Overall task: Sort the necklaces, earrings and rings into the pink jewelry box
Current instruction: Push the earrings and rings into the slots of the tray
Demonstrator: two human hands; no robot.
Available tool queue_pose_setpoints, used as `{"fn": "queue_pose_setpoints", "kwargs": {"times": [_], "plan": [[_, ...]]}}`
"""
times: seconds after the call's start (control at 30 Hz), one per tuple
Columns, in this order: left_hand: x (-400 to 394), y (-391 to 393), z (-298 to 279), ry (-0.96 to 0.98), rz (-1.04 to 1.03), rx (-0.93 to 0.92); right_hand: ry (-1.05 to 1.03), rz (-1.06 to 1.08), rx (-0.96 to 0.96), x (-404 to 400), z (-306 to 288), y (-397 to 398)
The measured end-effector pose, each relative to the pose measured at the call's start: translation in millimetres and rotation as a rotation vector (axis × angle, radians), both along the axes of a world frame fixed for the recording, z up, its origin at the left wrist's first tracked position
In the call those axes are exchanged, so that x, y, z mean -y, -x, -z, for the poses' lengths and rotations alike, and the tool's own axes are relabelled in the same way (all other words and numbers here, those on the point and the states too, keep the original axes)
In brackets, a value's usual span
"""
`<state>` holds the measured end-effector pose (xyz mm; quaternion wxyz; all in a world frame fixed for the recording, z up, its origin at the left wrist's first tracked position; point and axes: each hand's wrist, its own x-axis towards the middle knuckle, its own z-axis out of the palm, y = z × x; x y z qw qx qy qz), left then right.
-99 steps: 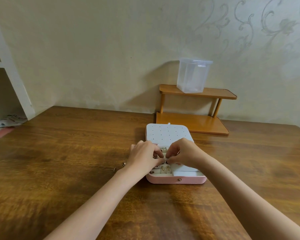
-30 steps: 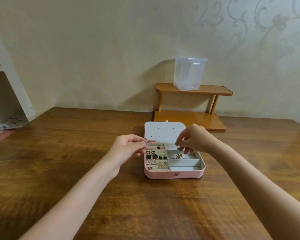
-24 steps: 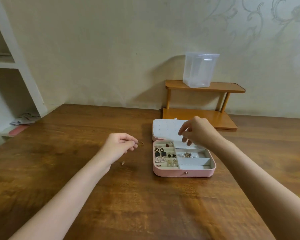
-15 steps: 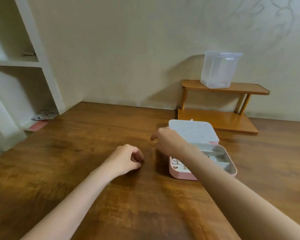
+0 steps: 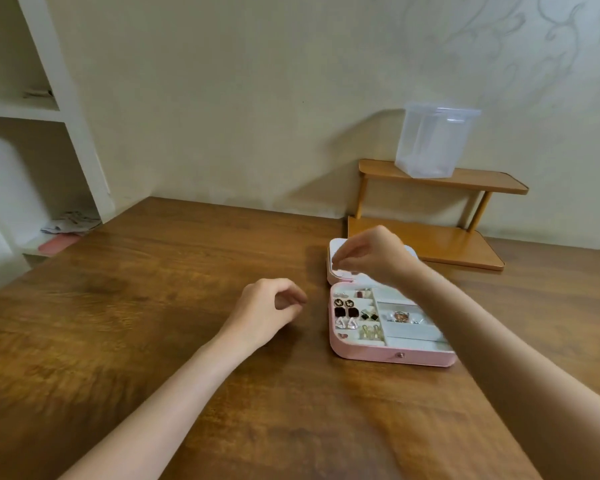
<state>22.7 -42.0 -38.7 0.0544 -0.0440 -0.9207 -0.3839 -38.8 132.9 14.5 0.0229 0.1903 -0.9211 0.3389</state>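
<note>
**Wooden table, open pink jewelry box right of centre**

Brown wood grain fills the lower frame, where a wooden table (image 5: 153,306) carries the pink jewelry box (image 5: 392,356) just right of centre, its white lid (image 5: 336,247) folded back flat toward the wall. On the left side of the box, small slots hold pairs of earrings (image 5: 347,311): dark round ones, dark square ones, clear triangles and gold drops. One compartment on the right side holds a small cluster of rings (image 5: 400,317); the compartments nearer the front edge look bare.

Over the hinge and lid hangs the right hand (image 5: 371,258), fingers curled downward with thumb and fingertips drawn together; whether they pinch anything is too small to tell. Left of the box, near it but apart from it, the left hand (image 5: 264,311) hovers just above the table with fingers loosely curled, thumb and forefinger nearly meeting, and nothing visible between them.

Behind the box, against the wall at the right, stands a two-tier wooden shelf (image 5: 465,183) with a clear plastic container (image 5: 430,143) on its upper tier. White shelving (image 5: 66,116) runs up the left edge of the frame, with papers (image 5: 71,221) lying low in it.
</note>
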Motion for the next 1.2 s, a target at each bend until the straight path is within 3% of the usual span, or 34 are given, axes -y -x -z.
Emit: {"fn": "queue_pose_setpoints", "kwargs": {"times": [0.1,0.4,0.9,1.2], "plan": [[-8,2,-1,-0.116,0.02,0.014,-0.036,-0.038,0.138,-28,-2,1],[-23,3,-8,-0.388,0.059,0.112,-0.191,-0.106,0.096,-43,13,-6],[-29,5,-10,-0.401,0.108,0.118,-0.21,-0.095,0.049,-39,23,-9],[-33,3,-10,-0.386,0.112,0.083,-0.36,-0.126,-0.05,-32,27,-14]]}}
